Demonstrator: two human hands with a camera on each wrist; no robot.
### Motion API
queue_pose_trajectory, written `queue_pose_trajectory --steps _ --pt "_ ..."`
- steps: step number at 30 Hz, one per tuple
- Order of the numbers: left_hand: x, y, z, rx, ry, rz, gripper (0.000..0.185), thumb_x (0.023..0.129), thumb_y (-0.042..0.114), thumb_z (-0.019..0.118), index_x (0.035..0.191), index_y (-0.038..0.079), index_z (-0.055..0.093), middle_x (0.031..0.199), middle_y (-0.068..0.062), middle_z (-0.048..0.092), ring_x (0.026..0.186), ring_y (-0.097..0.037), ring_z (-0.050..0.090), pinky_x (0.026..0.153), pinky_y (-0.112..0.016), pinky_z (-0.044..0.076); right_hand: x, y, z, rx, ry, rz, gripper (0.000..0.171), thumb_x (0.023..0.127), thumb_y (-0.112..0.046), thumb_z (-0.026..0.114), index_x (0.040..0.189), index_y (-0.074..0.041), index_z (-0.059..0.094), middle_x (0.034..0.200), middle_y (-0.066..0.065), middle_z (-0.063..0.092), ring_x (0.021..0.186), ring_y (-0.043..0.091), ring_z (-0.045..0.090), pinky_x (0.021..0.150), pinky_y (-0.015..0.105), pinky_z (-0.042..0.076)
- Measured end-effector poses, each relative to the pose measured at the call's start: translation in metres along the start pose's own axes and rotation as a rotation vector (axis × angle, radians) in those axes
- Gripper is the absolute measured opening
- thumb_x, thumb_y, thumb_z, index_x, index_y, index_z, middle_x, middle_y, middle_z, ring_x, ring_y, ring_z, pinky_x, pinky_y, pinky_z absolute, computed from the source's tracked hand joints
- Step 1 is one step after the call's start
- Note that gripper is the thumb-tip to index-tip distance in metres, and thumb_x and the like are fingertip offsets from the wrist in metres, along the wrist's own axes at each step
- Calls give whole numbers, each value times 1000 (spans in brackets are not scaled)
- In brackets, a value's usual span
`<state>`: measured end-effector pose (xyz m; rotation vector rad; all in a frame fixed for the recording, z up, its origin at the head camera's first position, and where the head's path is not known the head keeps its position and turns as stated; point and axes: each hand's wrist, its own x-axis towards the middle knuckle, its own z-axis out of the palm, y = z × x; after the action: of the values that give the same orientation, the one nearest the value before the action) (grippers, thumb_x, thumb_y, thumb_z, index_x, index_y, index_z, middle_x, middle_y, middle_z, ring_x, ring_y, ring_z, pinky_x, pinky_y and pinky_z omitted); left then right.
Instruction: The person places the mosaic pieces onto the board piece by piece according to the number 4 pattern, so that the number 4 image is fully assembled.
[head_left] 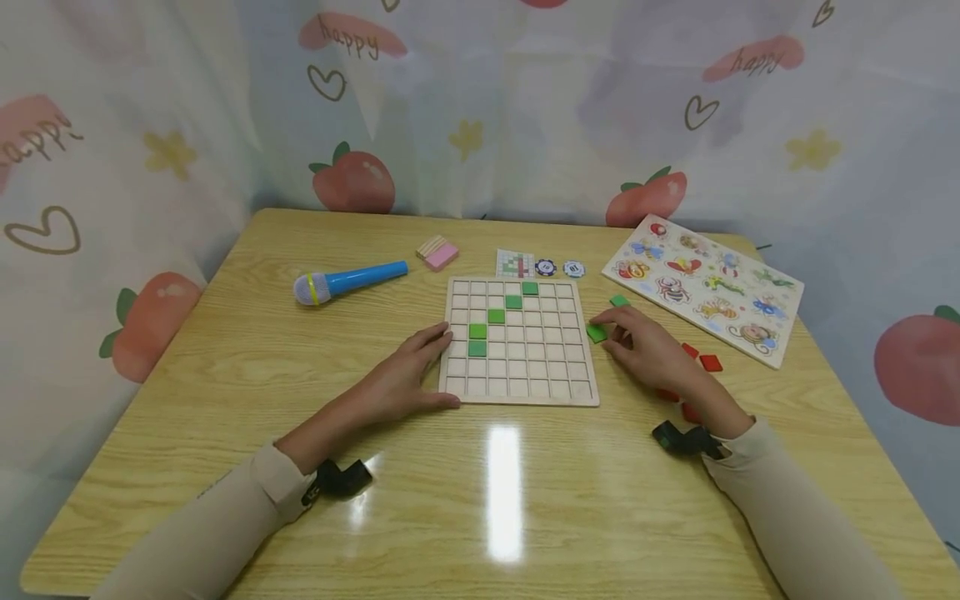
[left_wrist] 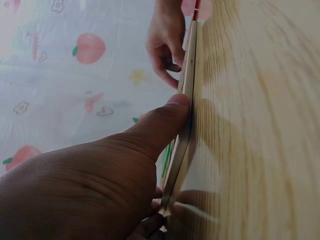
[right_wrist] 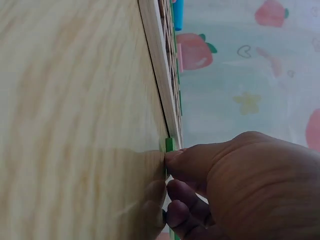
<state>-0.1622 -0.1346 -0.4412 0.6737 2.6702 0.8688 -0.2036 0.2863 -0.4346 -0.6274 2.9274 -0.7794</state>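
Observation:
A square wooden grid board (head_left: 537, 382) lies flat on the table, with several green square tiles (head_left: 496, 316) in its cells, mostly along a diagonal. My left hand (head_left: 397, 375) rests at the board's left side, fingers along the left edge and thumb at the near left corner. Just off the right edge, my right hand (head_left: 643, 343) pinches a loose green tile (head_left: 596, 332) between thumb and forefinger, low at the table surface. The right wrist view shows the thumb against that tile's edge. Another green tile (head_left: 619, 300) lies just beyond this hand.
Red tiles (head_left: 710, 362) lie beside and partly under the right forearm. A puzzle board with insect pictures (head_left: 705, 287) is at the far right. Behind the grid are a pattern card (head_left: 515, 263) and two chips (head_left: 573, 268). A toy microphone (head_left: 352, 281) and a pink block (head_left: 442, 257) lie farther left.

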Motion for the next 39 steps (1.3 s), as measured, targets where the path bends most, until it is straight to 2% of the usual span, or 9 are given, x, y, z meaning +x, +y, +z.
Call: queue_pose_trajectory --steps 7,11,14,18,22,27,32,34,39 --pt "0 1 0 6 2 -1 109 90 52 84 170 9 25 181 -4 15 167 -32 20 129 -55 34 -1 -2 2 -13 22 56 26 105 -11 67 131 -7 70 127 15 61 99 24 63 85 37 51" --pt "0 0 0 7 2 4 109 90 53 84 170 9 25 181 -3 15 167 -31 19 129 -55 34 -2 -6 0 -17 9 90 27 105 -13 67 129 -3 68 125 18 58 99 26 62 85 37 51" --pt "0 0 -1 1 4 5 110 89 53 84 170 9 25 181 -3 15 167 -31 19 130 -55 34 -1 -13 -4 -22 17 80 27 104 -16 69 128 -3 67 123 17 58 99 25 62 83 34 51" --pt "0 -1 0 1 5 13 110 89 53 85 170 8 25 181 -4 15 167 -32 19 129 -55 34 3 -36 -10 -21 10 20 27 103 -15 72 127 -5 69 118 14 63 97 24 63 81 30 52" --pt "0 -2 1 2 7 16 110 89 53 85 170 8 25 181 -5 15 167 -32 19 129 -55 34 13 -67 -10 -27 -38 -52 24 101 -14 74 124 -7 70 118 11 67 95 20 62 78 30 52" --pt "-1 -2 0 -9 7 9 110 89 53 85 170 8 26 181 -4 15 167 -31 19 129 -54 34 32 -103 2 -53 -121 -178 21 98 -15 79 118 -10 74 115 7 68 90 16 61 76 29 54" --pt "-3 -2 -1 -27 15 -2 110 88 53 86 170 9 26 181 -3 15 167 -31 19 130 -55 34 53 -123 17 -67 -187 -316 13 99 -16 78 111 -12 76 114 5 68 90 15 63 78 33 56" --pt "-3 -2 0 -26 11 -3 110 88 54 85 170 10 26 181 -3 15 168 -30 19 130 -54 34 59 -126 23 -72 -205 -335 10 99 -16 77 109 -13 76 113 4 68 91 15 64 80 34 57" --pt "-1 -2 -2 -7 -5 5 110 89 56 83 170 10 26 181 -3 15 167 -30 20 130 -53 34 64 -130 32 -69 -229 -306 4 99 -16 77 103 -15 76 110 3 68 95 15 65 83 36 57"
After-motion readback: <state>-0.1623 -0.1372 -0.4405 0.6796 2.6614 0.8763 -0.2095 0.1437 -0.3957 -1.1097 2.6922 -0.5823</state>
